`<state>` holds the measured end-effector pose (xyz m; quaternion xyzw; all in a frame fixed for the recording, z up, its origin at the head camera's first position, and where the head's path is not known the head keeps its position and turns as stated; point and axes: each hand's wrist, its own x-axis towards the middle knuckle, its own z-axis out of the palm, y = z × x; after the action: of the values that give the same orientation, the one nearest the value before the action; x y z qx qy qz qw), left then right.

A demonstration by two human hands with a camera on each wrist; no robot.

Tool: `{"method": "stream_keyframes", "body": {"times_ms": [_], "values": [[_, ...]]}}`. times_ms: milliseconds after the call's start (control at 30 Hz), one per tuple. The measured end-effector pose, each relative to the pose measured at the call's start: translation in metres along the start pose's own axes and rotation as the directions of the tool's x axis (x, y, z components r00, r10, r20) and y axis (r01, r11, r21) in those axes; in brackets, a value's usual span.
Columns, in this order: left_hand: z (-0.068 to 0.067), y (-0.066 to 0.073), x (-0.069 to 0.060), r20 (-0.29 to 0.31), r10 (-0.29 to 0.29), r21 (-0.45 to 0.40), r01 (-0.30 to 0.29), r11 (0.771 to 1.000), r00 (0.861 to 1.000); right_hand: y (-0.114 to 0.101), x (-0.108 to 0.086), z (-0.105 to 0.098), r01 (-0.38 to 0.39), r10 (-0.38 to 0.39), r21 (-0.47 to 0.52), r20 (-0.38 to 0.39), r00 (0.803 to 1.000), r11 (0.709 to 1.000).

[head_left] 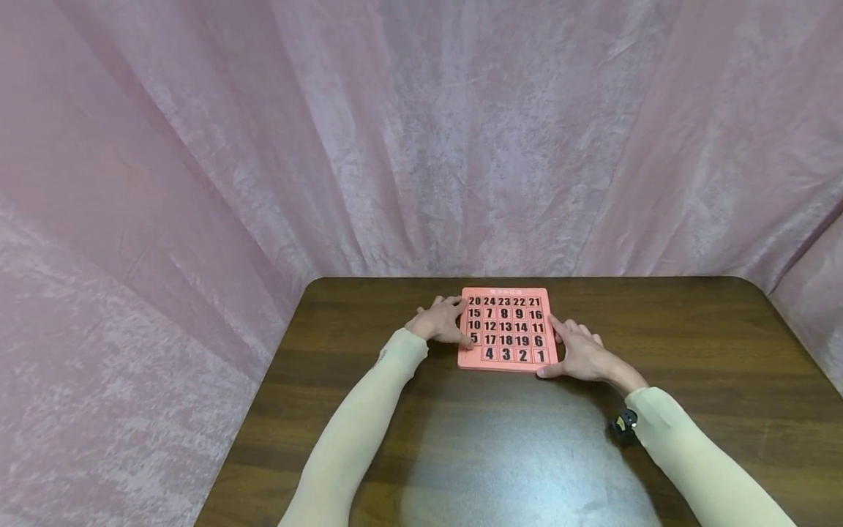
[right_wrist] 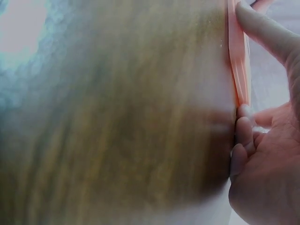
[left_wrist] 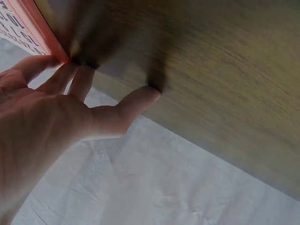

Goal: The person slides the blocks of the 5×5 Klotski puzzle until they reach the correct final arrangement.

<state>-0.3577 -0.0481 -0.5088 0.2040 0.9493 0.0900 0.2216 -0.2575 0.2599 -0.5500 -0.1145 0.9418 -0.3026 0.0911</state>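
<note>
A pink sliding number puzzle point(head_left: 506, 326) lies flat on the table, with black-numbered tiles and a blank slot at its lower left corner. My left hand point(head_left: 441, 322) is at its left side, thumb touching near the 5 tile point(head_left: 474, 337) while other fingers rest by the edge. In the left wrist view those fingers point(left_wrist: 82, 82) are loosely bent, some against the pink rim and one on the wood. My right hand point(head_left: 582, 353) steadies the opposite side, its thumb at the lower right corner and fingers along the right edge, gripping the frame point(right_wrist: 238, 56).
The brown wooden table point(head_left: 500, 446) has rounded far corners and a bright glare patch in front of the puzzle. Pink velvet curtains point(head_left: 461, 146) hang behind it and to its left. A small dark device point(head_left: 623, 423) sits at the right wrist.
</note>
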Motion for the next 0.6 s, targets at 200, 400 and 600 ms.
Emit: {"method": "stream_keyframes", "body": {"times_ms": [200, 400, 600], "values": [[0.001, -0.005, -0.002, 0.07, 0.014, 0.063, -0.018, 0.998, 0.997, 0.005, -0.003, -0.001, 0.031, -0.029, 0.129, -0.018, 0.999, 0.991], [0.0, -0.007, -0.005, 0.102, 0.025, 0.075, -0.032, 0.997, 0.994, 0.005, -0.003, 0.002, 0.04, -0.035, 0.113, -0.045, 0.998, 0.993], [-0.004, -0.009, -0.007, 0.109, 0.053, 0.066, -0.06, 0.996, 0.993, -0.006, 0.002, 0.007, -0.036, 0.035, -0.007, -0.075, 0.997, 0.999]]}}
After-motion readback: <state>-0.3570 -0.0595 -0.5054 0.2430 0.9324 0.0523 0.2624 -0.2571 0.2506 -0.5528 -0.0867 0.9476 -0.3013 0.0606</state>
